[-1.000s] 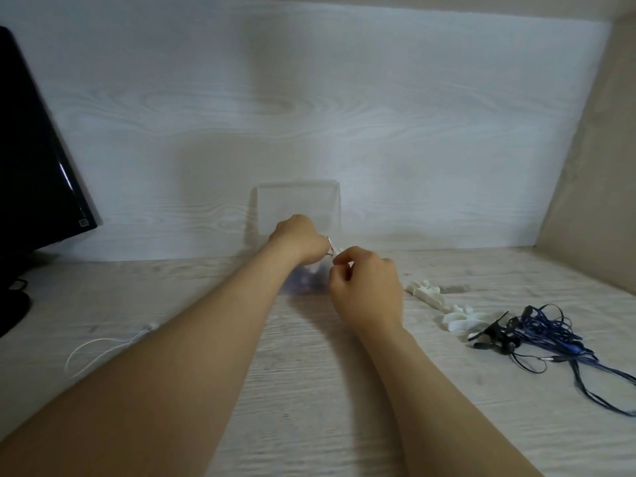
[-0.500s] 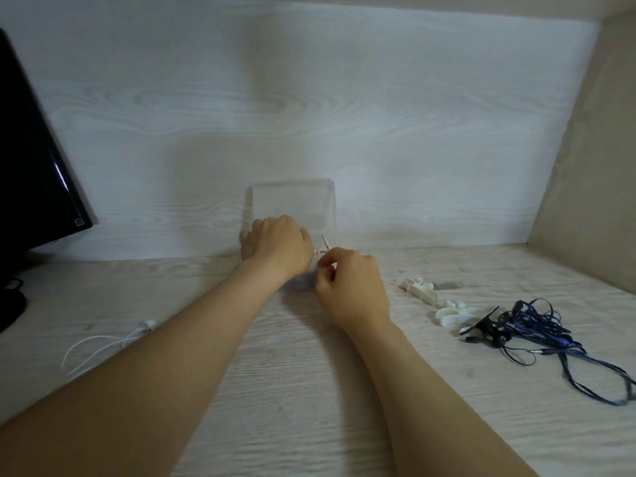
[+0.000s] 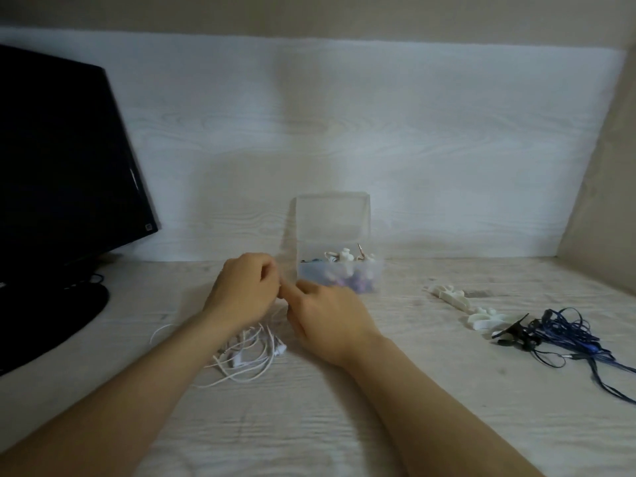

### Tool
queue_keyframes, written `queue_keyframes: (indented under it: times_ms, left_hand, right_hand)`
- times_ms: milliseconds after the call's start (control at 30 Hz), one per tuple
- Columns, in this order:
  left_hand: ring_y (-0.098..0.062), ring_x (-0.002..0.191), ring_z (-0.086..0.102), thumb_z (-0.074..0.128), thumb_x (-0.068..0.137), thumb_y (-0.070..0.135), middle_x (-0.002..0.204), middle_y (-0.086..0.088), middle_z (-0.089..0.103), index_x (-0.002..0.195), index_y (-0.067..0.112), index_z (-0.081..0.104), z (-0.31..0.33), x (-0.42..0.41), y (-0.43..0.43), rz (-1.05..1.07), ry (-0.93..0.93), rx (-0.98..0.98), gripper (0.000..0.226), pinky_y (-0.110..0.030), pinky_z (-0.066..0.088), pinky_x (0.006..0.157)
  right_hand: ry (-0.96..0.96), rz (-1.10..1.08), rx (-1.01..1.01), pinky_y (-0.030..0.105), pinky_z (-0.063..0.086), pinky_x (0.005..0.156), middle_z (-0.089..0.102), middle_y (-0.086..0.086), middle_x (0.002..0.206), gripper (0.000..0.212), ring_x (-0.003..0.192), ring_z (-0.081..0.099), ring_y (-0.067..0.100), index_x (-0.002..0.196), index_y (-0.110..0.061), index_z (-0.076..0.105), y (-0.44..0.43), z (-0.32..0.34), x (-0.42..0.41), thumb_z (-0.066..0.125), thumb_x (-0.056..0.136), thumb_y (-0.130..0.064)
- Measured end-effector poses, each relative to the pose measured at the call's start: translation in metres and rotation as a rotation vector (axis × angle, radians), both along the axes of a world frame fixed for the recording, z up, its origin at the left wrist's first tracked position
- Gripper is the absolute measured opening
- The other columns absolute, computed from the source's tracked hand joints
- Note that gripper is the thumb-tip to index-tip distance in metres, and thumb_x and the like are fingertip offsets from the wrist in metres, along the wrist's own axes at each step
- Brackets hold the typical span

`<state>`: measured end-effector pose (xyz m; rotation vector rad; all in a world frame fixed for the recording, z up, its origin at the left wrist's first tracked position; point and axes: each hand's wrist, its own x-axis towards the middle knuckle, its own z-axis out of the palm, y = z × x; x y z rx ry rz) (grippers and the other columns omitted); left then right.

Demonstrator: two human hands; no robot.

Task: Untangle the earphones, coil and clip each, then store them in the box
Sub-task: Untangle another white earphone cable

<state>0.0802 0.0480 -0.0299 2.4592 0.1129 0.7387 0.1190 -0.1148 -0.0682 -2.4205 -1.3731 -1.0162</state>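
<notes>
My left hand has its fingers curled on a strand of the white earphones. My right hand pushes its fingertips in against them, though I cannot tell whether those pinch the cord too. A second ago both hands were far off at the box. Now they are back near me, left of it, with the white tangle on the bench beneath. I judge the untangling starts here. The blue earphones wait on the right.
</notes>
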Motion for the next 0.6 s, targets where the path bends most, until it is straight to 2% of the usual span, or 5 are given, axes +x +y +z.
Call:
queue_keyframes:
  times_ms: [67,233,367,433,600]
  left_hand:
    - [-0.008,0.073,0.066,0.051,0.097,0.005,0.075,0.010,0.072,0.079,0.024,0.075,-0.008,-0.008,0.007,0.014,-0.025,-0.096,0.036,-0.027,0.051,0.064]
    - [-0.002,0.085,0.067,0.051,0.090,-0.003,0.086,0.012,0.075,0.087,0.025,0.080,-0.021,-0.015,0.016,0.042,-0.026,-0.221,0.040,-0.005,0.042,0.068]
    - [-0.009,0.088,0.070,0.050,0.089,0.003,0.088,0.011,0.076,0.078,0.030,0.077,-0.021,-0.014,0.028,0.029,0.024,-0.172,0.039,-0.028,0.058,0.084]
    - [-0.011,0.083,0.071,0.049,0.086,0.011,0.081,0.013,0.075,0.073,0.032,0.075,-0.020,-0.018,0.034,0.039,0.032,-0.133,0.036,-0.037,0.061,0.082]
    - [-0.011,0.070,0.070,0.044,0.079,0.025,0.067,0.019,0.072,0.068,0.034,0.075,-0.018,-0.031,0.041,-0.021,0.094,-0.063,0.034,-0.038,0.061,0.072]
  right_hand:
    - [-0.043,-0.012,-0.010,0.030,0.021,0.043,0.064,0.005,0.085,0.043,0.052,0.061,0.035,0.138,-0.017,0.060,0.009,-0.003,-0.002,0.050,0.098,-0.028]
    - [0.073,0.016,-0.065,0.038,0.038,0.050,0.062,0.009,0.109,0.045,0.079,0.068,0.037,0.147,-0.021,0.051,0.020,-0.004,-0.003,0.057,0.102,-0.024]
    - [0.226,-0.023,-0.187,0.043,0.052,0.068,0.064,0.006,0.111,0.041,0.096,0.067,0.033,0.142,-0.026,0.057,0.021,0.004,0.001,0.056,0.101,-0.023]
    - [0.270,-0.057,-0.227,0.044,0.052,0.069,0.059,0.006,0.109,0.027,0.095,0.067,0.035,0.127,-0.022,0.066,0.024,0.005,0.002,0.053,0.104,-0.025]
    - [0.340,-0.113,-0.107,0.045,0.054,0.074,0.061,0.006,0.112,0.013,0.096,0.066,0.034,0.110,-0.018,0.066,0.025,-0.002,0.012,0.054,0.104,-0.022]
